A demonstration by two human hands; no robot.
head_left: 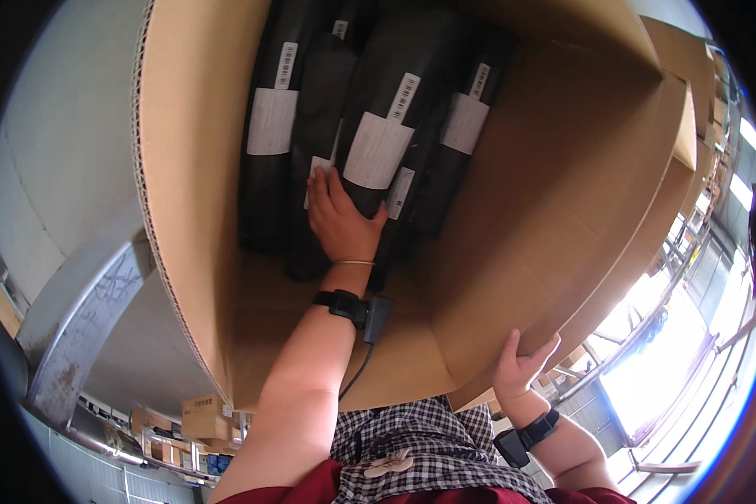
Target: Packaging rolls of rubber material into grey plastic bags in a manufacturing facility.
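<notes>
Inside a large open cardboard box [554, 193] stand several long black packages with white labels. My left hand [344, 220] reaches into the box and grips the lower end of one black package [416, 55], thumb on its right side and fingers on its left. Its fingertips lie by the label of the neighbouring package [326, 92]. Another black package [265, 197] leans along the left wall, and one more [454, 168] lies to the right. My right hand [521, 367] holds the box's near right edge; some of its fingers are hidden.
A grey metal post [88, 332] rises left of the box. Shelving with cardboard cartons [206, 420] stands at the lower left. More cartons [685, 63] stand beyond the box on the right, near a bright opening [668, 370]. A black cable [357, 374] hangs from my left wrist device.
</notes>
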